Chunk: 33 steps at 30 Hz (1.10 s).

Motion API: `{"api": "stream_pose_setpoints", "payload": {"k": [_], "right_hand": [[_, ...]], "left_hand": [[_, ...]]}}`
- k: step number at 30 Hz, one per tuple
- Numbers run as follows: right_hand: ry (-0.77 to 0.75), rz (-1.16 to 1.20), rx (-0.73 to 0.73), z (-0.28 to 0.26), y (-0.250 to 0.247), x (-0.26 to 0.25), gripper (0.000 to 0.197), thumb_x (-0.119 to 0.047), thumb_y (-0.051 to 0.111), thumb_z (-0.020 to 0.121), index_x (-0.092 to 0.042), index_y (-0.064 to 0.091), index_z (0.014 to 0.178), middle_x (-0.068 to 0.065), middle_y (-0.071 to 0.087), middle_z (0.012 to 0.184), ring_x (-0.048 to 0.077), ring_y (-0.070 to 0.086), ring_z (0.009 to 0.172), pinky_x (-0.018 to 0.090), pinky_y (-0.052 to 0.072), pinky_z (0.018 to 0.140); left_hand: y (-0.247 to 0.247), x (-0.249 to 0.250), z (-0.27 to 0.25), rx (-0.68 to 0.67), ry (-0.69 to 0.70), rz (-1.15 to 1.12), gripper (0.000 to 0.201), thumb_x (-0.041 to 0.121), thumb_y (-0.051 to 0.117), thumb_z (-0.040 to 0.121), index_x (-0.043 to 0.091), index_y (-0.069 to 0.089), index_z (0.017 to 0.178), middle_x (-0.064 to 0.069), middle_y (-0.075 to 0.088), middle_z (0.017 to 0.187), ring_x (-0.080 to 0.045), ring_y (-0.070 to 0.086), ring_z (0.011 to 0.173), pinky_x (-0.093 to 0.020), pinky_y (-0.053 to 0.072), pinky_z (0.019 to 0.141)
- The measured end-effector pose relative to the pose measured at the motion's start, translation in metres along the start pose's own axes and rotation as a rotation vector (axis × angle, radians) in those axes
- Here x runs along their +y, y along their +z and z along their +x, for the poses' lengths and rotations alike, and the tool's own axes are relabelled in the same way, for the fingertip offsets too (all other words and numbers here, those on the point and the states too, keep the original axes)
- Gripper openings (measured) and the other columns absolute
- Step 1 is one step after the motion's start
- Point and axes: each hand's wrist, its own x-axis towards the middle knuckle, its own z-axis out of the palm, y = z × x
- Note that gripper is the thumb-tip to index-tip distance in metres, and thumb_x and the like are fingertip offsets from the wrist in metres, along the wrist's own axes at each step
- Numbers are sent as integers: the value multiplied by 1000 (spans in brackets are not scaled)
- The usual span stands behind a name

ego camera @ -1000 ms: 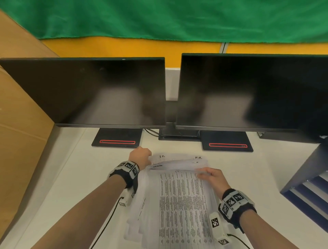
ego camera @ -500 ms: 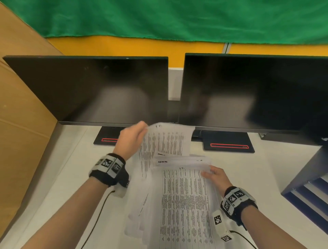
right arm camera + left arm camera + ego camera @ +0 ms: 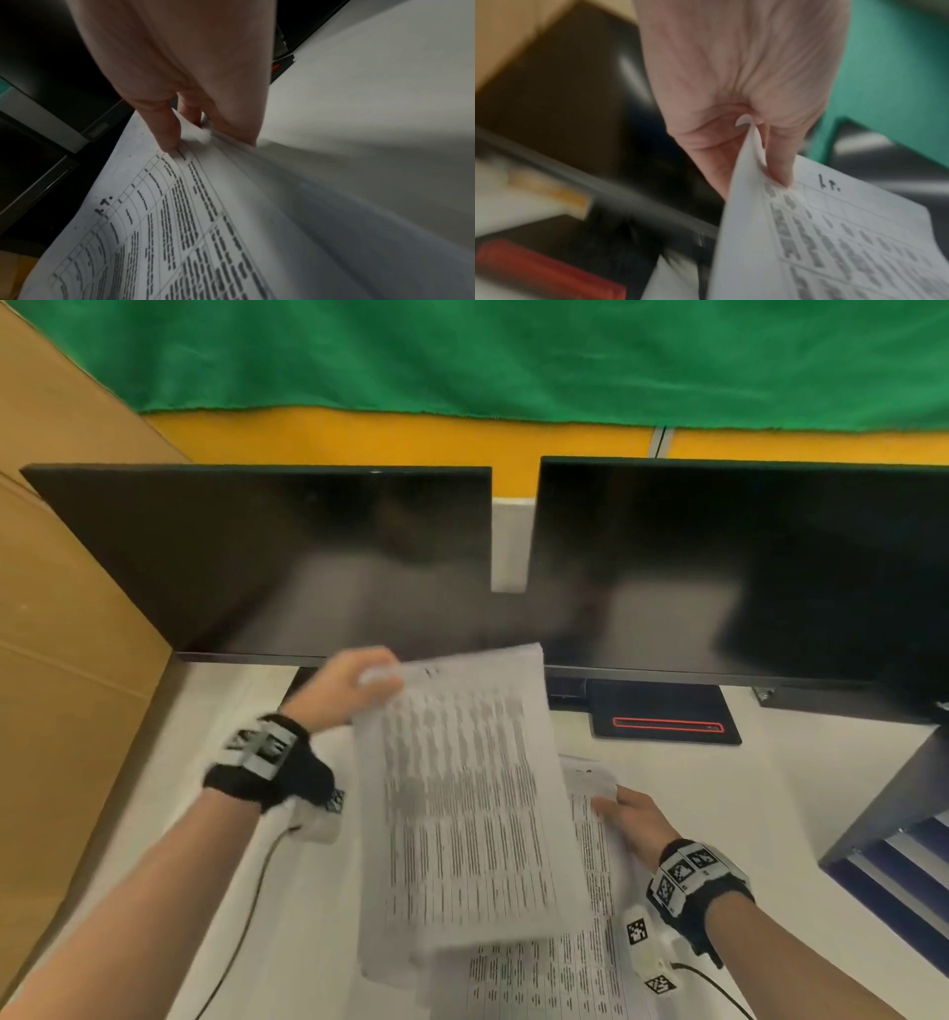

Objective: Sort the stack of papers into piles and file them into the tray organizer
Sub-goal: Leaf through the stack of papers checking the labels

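White counter (image 3: 729, 793) under both hands, pale and matte. Two dark monitors (image 3: 287, 557) stand side by side at the back, red-lined bases below them; green cloth (image 3: 462, 356) hangs over a yellow wall, a cardboard panel (image 3: 67, 629) closes off the left. Dark tray organizer (image 3: 893, 839) at the right edge, its slots only partly in view.

I see the left hand (image 3: 349, 685) raised in front of the monitors, grip closed: thumb and fingers pinch the top corner of a lifted sheet (image 3: 462, 803), which hangs slanted above the paper stack (image 3: 565, 973). Stack lies on the counter between the forearms. Right hand (image 3: 634, 819) sits at the stack's far right corner, fingertips (image 3: 170, 142) curled onto the top page, thumb under its edge, pinching it.
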Motion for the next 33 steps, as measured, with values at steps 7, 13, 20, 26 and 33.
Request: {"api": "stream_pose_setpoints", "payload": {"k": [7,13,20,26,33], "right_hand": [[-5,189,-18,-15,1,-11,26,-27,58,89,-8,73,97,15,74,103,28,70,89,38,53,79],[32,331,-165,-21,-4,-6,40,-45,58,89,-13,69,109,8,74,106,19,72,93,36,51,80],[-49,141,-34,-9,-5,5,24,3,72,74,-2,73,98,25,70,107,39,65,103,44,51,95],[-140,84,-113,-15,-10,6,27,16,62,75,-5,79,81,22,73,99,29,65,99,34,48,96],[-142,85,-156,-17,-14,8,32,18,61,75,-8,79,77,20,73,98,26,66,96,30,50,92]], "left_hand": [[149,-6,-14,-222,-104,38,19,27,54,93,17,63,106,0,67,106,-16,61,94,-31,46,88],[171,2,-15,-213,-146,84,22,21,51,92,12,62,108,-4,67,103,-17,58,84,-24,41,77],[156,-12,-2,41,-308,-89,33,39,42,96,14,58,83,-2,63,80,-22,59,76,-32,44,70],[136,-48,26,2,-321,-48,28,7,44,94,8,55,119,-15,53,125,-27,54,110,-36,42,96],[146,-51,32,-506,-174,71,47,14,55,93,14,43,138,-6,44,143,-24,45,126,-34,36,107]]}}
